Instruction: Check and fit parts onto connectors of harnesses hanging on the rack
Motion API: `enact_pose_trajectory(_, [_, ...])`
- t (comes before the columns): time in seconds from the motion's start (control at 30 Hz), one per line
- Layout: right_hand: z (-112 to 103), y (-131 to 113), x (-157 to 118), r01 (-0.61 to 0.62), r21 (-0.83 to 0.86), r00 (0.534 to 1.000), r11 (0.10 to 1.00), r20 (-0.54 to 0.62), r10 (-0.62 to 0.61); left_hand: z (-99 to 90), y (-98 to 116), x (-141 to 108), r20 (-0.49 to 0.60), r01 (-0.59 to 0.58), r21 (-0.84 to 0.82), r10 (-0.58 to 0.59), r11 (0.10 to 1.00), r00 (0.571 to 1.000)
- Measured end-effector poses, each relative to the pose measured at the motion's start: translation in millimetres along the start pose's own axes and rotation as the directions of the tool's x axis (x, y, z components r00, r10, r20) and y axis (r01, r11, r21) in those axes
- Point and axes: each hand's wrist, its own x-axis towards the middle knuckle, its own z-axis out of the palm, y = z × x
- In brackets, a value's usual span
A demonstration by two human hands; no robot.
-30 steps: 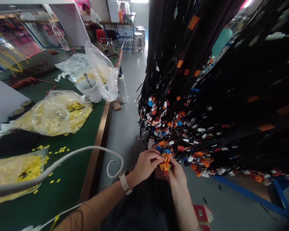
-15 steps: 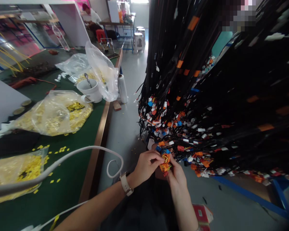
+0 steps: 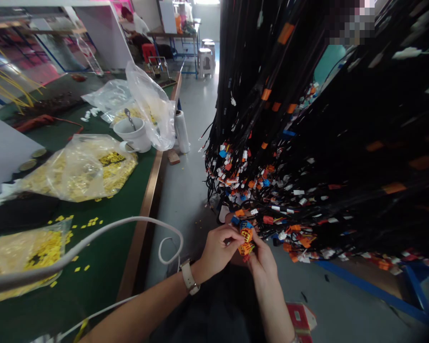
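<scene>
Between the bare left hand (image 3: pixel 217 245), pinching their left edge, and the bare right hand (image 3: pixel 264 257), gripping their right side, small orange-and-yellow plastic connectors (image 3: pixel 246 247) lie stacked in a line running forward

Orange connectors (image 3: pixel 246 249) only partly visible

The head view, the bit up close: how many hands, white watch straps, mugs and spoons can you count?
Hands: 2, left hand and right hand, both at orange connectors
White watch strap: 1
Mug: 1
Spoon: 1
Total: 5
</scene>
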Motion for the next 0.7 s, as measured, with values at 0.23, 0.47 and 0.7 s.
enact_pose_trajectory(0.23, [0.8,-0.5,-1.5,0.019,-0.035,1.0,0.999,0.021,-0.018,0.7,1.5,-1.2,-0.039,-0.036,0.077,0.039,0.996,0.998])
enact_pose_trajectory(0.47, [0.8,-1.0,-0.3,0.02,-0.023,1.0,1.0,0.022,-0.019,1.3,-0.1,-2.1,-0.029,-0.021,0.109,0.024,0.994,0.999])
enact_pose_trajectory(0.7, [-3.6,0.1,0.2,0.061,-0.072,0.998,0.996,0.035,-0.059,-0.9,5.0,0.2,0.057,0.031,0.168,-0.041,0.985,0.998])
